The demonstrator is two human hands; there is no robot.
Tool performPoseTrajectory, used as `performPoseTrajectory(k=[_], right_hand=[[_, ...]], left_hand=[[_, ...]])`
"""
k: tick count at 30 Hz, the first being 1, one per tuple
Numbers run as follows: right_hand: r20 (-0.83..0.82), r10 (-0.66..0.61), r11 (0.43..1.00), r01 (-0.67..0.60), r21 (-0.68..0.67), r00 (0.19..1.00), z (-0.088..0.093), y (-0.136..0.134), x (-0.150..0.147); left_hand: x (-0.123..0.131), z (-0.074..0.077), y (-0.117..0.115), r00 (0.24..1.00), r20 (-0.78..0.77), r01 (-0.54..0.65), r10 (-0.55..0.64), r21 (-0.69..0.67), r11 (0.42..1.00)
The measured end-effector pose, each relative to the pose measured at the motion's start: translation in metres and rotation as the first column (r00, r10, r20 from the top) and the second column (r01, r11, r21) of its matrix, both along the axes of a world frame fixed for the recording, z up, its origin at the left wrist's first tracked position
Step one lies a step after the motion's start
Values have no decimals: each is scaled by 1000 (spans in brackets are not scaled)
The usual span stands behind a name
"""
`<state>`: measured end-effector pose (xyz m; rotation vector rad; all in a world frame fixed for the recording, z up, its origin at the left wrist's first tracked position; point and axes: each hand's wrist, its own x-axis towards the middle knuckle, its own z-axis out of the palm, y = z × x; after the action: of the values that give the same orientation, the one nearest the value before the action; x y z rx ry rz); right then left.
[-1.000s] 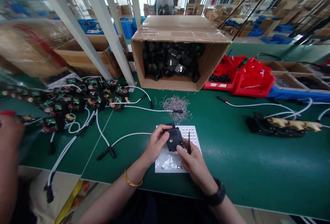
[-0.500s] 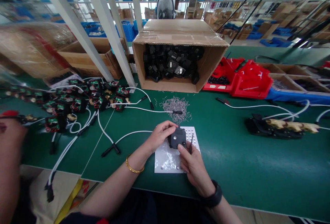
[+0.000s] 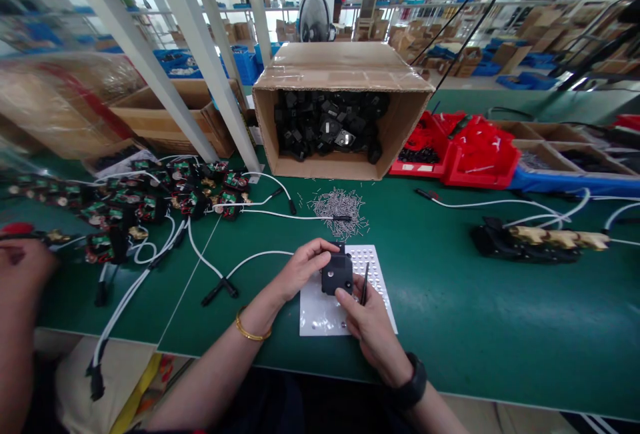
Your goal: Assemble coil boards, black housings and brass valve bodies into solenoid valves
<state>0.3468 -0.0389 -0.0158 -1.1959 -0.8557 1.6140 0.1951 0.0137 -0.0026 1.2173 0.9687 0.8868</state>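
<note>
A squarish black plastic housing (image 3: 337, 274) with a small silvery round spot on its face is held between both hands. My left hand (image 3: 305, 267) grips its upper left edge, fingers over the top. My right hand (image 3: 370, 321) pinches the lower right corner with the thumb on the face. Slim dark tweezers (image 3: 365, 284) stick up from the fingers of that same hand. Below lies a white plate (image 3: 315, 321) with rows of holes on its right part, some round bits on its lower part. Just beyond it is a heap of small metal pins or screws (image 3: 340, 207).
A cardboard box (image 3: 345, 64) of black housings stands behind. Red bins (image 3: 483, 161) are at right, near a black assembly with brass fittings (image 3: 530, 241). Wired circuit assemblies (image 3: 190, 201) and white cables (image 3: 120, 301) cover the left. Another person's hand (image 3: 25, 261) is at far left.
Both hands have shifted slightly left with the housing, still gripping it. The housing's tilt has changed a little. More of the plate's holed right side now shows.
</note>
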Motion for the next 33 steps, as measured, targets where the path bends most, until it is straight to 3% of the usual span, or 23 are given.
performPoseTrajectory(k=[2, 4, 5, 7, 8, 10, 12, 14, 16, 17, 20, 21, 22, 24, 27, 30, 33], right_hand=[[99, 14, 995, -23, 97, 995, 1, 7, 6], [321, 32, 951, -127, 281, 947, -1, 21, 17], [470, 23, 897, -226, 380, 882, -3, 29, 24], [746, -66, 725, -482, 492, 663, -8, 44, 37], [832, -133, 628, -603, 492, 539, -11, 50, 42], [903, -249, 469, -772, 429, 351, -17, 55, 50], [906, -321, 374, -842, 389, 276, -19, 50, 54], [902, -341, 345, -857, 383, 266, -19, 38, 57], [903, -310, 381, -831, 405, 297, -17, 31, 61], [898, -282, 434, -790, 433, 337, -16, 31, 65], [875, -192, 751, -507, 423, 445, -12, 55, 76], [875, -175, 842, -391, 370, 452, -11, 69, 79], [885, -162, 899, -306, 315, 436, -10, 84, 81], [911, -141, 940, -237, 246, 386, -11, 113, 80], [942, -111, 951, -241, 193, 318, -17, 139, 67], [958, -80, 943, -292, 162, 274, -23, 143, 52], [963, -50, 926, -350, 144, 264, -27, 142, 46]], left_hand=[[-1, 8, -5, 1000, -14, -11, 12, 70, 997], [-7, 21, -6, 1000, -2, -6, 6, 171, 985], [-12, 27, -4, 1000, -4, -18, 19, 228, 973], [-25, 38, 10, 983, -112, -100, 144, 331, 938], [-32, 41, 22, 942, -226, -151, 248, 373, 916], [-42, 42, 50, 779, -473, -211, 412, 421, 882], [-48, 36, 81, 657, -618, -194, 432, 415, 889], [-48, 25, 109, 606, -688, -152, 399, 392, 907], [-45, 14, 131, 539, -758, -114, 367, 366, 924], [-43, 8, 139, 501, -791, -101, 352, 350, 931], [-35, -5, 158, 401, -871, -71, 286, 281, 957], [-32, -9, 162, 377, -890, -60, 257, 253, 965], [-30, -12, 165, 360, -905, -49, 228, 226, 973], [-26, -17, 168, 339, -923, -28, 182, 183, 983], [-21, -19, 168, 344, -924, -20, 167, 170, 985], [-19, -14, 162, 396, -894, -41, 210, 211, 977], [-21, 0, 152, 482, -822, -92, 302, 296, 951]])
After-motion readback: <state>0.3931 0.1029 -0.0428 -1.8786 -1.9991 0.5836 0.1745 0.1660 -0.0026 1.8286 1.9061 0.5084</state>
